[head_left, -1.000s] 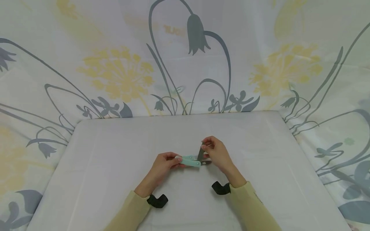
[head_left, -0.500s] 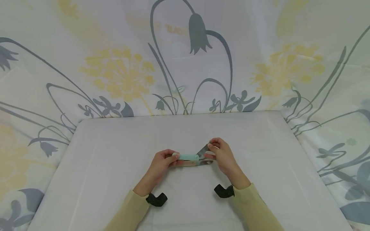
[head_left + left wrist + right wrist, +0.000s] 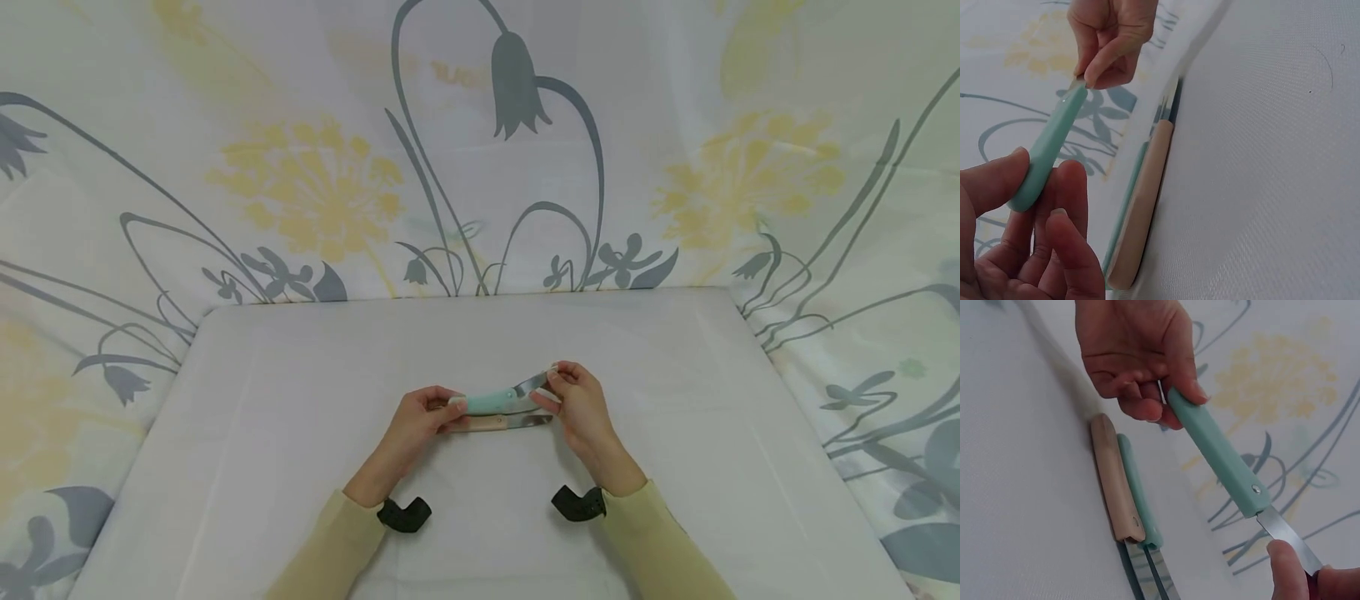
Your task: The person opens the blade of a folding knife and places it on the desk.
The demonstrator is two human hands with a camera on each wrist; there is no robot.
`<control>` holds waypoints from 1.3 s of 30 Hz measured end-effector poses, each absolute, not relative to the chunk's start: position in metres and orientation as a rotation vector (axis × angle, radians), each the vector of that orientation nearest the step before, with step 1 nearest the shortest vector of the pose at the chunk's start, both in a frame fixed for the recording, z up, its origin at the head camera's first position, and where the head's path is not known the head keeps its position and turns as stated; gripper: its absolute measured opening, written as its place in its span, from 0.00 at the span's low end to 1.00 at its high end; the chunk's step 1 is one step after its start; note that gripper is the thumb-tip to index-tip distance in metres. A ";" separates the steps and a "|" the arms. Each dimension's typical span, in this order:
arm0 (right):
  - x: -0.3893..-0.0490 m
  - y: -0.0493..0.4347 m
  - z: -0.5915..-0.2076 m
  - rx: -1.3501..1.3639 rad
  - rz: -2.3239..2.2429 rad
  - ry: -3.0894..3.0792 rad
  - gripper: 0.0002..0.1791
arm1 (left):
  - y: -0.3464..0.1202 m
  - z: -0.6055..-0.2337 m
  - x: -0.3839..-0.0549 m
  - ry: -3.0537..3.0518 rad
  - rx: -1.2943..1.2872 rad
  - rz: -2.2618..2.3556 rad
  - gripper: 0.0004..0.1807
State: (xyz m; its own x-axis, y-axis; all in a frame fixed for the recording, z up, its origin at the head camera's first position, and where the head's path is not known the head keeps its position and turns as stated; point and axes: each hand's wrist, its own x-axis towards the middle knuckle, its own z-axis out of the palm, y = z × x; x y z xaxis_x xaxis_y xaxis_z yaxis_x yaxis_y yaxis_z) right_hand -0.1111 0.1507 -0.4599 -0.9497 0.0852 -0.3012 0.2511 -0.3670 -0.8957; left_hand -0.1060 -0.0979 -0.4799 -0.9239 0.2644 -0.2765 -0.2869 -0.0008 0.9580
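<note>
A folding knife with a mint-green handle (image 3: 1219, 456) is held up between both hands. My left hand (image 3: 416, 421) pinches the end of its handle between thumb and fingers. At the other end, my right hand (image 3: 585, 408) pinches the steel blade (image 3: 1289, 539), which is swung out almost in line with the handle. Below them, a knife with a beige handle (image 3: 1144, 206) lies on the table with its blade out. Right against it lies a second mint-handled knife (image 3: 1138, 487), also with its blade out; the head view mostly hides this one.
A white cloth covers the table (image 3: 300, 358). Behind and at the sides hangs a curtain (image 3: 630, 167) printed with grey and yellow flowers. Black wrist camera mounts (image 3: 405, 515) stick out inward from both sleeves.
The blade of the held knife has swung outward, from nearly upright to almost straight with the handle. My right hand moved right with it, and the held knife shifted away from the beige one.
</note>
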 end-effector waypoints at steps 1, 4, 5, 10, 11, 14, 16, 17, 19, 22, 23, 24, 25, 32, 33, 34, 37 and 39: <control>-0.111 0.151 -0.460 0.464 -2.487 1.689 0.05 | -0.098 -0.480 -0.106 1.918 -0.020 1.964 0.14; -0.110 0.151 -0.459 0.484 -2.515 1.653 0.04 | -0.097 -0.481 -0.106 1.937 -0.014 1.915 0.13; -0.110 0.151 -0.458 0.490 -2.522 1.641 0.03 | -0.097 -0.481 -0.106 1.941 -0.012 1.903 0.12; -0.109 0.151 -0.457 0.483 -2.533 1.644 0.03 | -0.096 -0.483 -0.107 1.964 0.001 1.869 0.12; -0.109 0.151 -0.457 0.478 -2.536 1.646 0.03 | -0.096 -0.483 -0.107 1.971 0.007 1.865 0.12; -0.109 0.151 -0.458 0.458 -2.552 1.649 0.04 | -0.097 -0.484 -0.108 1.987 0.011 1.860 0.11; -0.109 0.151 -0.459 0.446 -2.559 1.648 0.04 | -0.098 -0.484 -0.109 1.998 0.007 1.859 0.12; -0.109 0.151 -0.460 0.440 -2.560 1.648 0.04 | -0.099 -0.483 -0.109 1.996 0.000 1.863 0.12; -0.109 0.152 -0.461 0.433 -2.562 1.651 0.04 | -0.100 -0.482 -0.110 1.998 -0.004 1.867 0.13; -0.110 0.152 -0.463 0.432 -2.559 1.670 0.05 | -0.103 -0.479 -0.112 2.021 -0.014 1.871 0.14; -0.110 0.152 -0.464 0.434 -2.557 1.678 0.05 | -0.104 -0.478 -0.112 2.030 -0.016 1.874 0.15; -0.111 0.153 -0.465 0.435 -2.555 1.689 0.06 | -0.104 -0.478 -0.113 2.046 -0.021 1.872 0.14; -0.111 0.153 -0.465 0.437 -2.550 1.704 0.07 | -0.105 -0.477 -0.114 2.064 -0.023 1.870 0.14; -0.114 0.157 -0.468 0.399 -2.412 1.886 0.15 | -0.113 -0.474 -0.122 2.111 -0.042 1.903 0.14; -0.114 0.158 -0.469 0.392 -2.378 1.918 0.15 | -0.114 -0.474 -0.123 2.115 -0.049 1.911 0.14; -0.115 0.159 -0.469 0.383 -2.346 1.950 0.15 | -0.115 -0.474 -0.124 2.113 -0.063 1.918 0.13; -0.118 0.163 -0.472 0.353 -2.237 2.055 0.13 | -0.117 -0.474 -0.128 2.133 -0.093 1.923 0.12; -0.120 0.164 -0.473 0.332 -2.151 2.137 0.12 | -0.118 -0.475 -0.130 2.167 -0.101 1.901 0.11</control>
State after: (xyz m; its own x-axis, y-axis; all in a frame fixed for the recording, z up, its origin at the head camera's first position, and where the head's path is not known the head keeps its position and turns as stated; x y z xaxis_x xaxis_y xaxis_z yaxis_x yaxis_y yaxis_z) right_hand -0.1198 0.1643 -0.4726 -0.9723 0.0877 -0.2168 0.2162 -0.0161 -0.9762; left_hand -0.1303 -0.1181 -0.4749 -0.9649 0.1154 -0.2360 -0.2190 0.1430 0.9652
